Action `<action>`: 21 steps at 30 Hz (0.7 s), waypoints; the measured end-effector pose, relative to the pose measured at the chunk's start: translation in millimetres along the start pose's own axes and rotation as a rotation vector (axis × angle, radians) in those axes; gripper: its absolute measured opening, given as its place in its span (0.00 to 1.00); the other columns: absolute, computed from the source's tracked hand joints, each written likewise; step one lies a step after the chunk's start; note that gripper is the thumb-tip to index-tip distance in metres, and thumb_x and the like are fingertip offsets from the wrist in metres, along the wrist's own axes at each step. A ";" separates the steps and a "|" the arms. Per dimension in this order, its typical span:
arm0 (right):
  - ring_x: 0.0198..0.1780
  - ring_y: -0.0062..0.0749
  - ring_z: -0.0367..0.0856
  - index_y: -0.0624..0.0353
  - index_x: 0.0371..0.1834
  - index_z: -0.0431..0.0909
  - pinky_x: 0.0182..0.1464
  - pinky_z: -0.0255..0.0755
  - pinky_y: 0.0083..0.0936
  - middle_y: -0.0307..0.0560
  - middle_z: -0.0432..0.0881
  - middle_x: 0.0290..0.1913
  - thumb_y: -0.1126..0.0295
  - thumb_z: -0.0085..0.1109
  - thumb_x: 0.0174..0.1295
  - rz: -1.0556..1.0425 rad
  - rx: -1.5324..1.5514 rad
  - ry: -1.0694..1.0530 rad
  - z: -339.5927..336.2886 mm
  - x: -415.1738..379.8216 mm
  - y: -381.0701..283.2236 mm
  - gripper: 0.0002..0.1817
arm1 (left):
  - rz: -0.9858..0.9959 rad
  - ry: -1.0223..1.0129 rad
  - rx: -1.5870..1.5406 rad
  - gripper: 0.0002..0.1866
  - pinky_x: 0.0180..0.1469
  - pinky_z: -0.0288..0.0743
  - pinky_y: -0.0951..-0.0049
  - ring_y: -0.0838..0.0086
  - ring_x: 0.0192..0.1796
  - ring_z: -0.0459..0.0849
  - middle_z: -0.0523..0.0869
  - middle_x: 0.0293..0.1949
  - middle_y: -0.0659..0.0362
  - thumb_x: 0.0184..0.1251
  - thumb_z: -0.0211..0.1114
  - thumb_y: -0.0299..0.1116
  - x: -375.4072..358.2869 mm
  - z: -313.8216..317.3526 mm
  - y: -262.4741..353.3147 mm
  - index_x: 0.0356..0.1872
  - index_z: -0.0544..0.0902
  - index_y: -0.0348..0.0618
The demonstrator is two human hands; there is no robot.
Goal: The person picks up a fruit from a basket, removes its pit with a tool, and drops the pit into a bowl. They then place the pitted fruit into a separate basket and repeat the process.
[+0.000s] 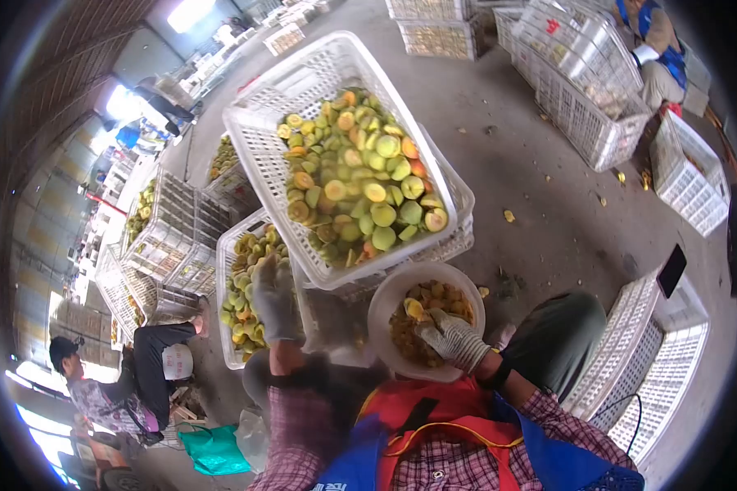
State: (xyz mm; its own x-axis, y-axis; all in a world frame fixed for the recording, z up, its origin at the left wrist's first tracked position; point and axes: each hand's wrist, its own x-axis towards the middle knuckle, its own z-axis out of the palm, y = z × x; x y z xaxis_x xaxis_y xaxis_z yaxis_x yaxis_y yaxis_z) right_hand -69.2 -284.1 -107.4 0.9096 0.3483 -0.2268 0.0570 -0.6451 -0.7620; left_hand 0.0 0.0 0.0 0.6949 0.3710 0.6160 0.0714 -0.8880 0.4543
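Observation:
My right hand [458, 344], in a pale striped knit glove with a dark wristband, is over a white round tub [379, 315]. Its fingertips pinch a yellow fruit half [415, 308]. Small orange-brown pieces [434, 296] fill much of the tub. My left hand [274, 303], in a grey glove, is smeared by motion at the right side of a white crate [226, 327] of fruit halves; its fingers cannot be made out. Ahead, a larger white crate [250, 131] is tilted towards me and holds green and yellow fruit halves [360, 180], some orange.
Stacked crates [176, 217] of fruit stand on the left, near a seated person [110, 393]. More crates [585, 123] are at the right, by another person [659, 49]. A white crate [671, 360] and a dark phone-like slab [672, 271] are right of my knee. Scraps [509, 216] dot the floor.

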 end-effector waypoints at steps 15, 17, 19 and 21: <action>0.47 0.33 0.77 0.61 0.57 0.69 0.51 0.71 0.24 0.49 0.77 0.50 0.67 0.49 0.68 -0.253 0.589 0.237 14.3 17.6 47.4 0.17 | 0.071 -0.529 0.042 0.35 0.50 0.73 0.57 0.49 0.51 0.77 0.74 0.53 0.45 0.54 0.66 0.52 3.6 163.7 105.7 0.61 0.69 0.47; 0.47 0.36 0.77 0.61 0.58 0.68 0.50 0.72 0.26 0.51 0.76 0.49 0.67 0.48 0.68 -0.274 0.529 0.219 21.9 19.7 56.8 0.18 | 0.077 -0.495 0.042 0.36 0.50 0.73 0.56 0.48 0.50 0.77 0.73 0.54 0.45 0.53 0.67 0.53 10.4 178.4 107.3 0.62 0.68 0.47; 0.46 0.39 0.77 0.61 0.59 0.67 0.50 0.72 0.28 0.53 0.76 0.48 0.66 0.48 0.67 -0.320 0.479 0.194 25.9 22.8 55.9 0.19 | 0.198 -0.401 0.099 0.34 0.48 0.74 0.56 0.48 0.50 0.77 0.74 0.53 0.46 0.52 0.67 0.54 20.7 195.1 102.6 0.58 0.71 0.48; 0.28 0.32 0.70 0.56 0.44 0.67 0.30 0.65 0.25 0.45 0.73 0.32 0.59 0.47 0.68 -0.237 0.780 0.217 18.4 19.3 45.4 0.12 | 0.126 -0.446 0.110 0.31 0.47 0.74 0.57 0.51 0.50 0.78 0.77 0.48 0.46 0.52 0.67 0.55 34.2 208.2 98.6 0.51 0.74 0.46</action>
State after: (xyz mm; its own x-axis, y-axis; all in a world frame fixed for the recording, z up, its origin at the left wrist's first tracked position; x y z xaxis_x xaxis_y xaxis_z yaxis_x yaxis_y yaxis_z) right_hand -56.6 -294.1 -157.6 0.9729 0.2253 0.0526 0.0281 0.1109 -0.9934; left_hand 179.8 -131.4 -68.2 0.9407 0.1270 0.3145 0.0253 -0.9510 0.3083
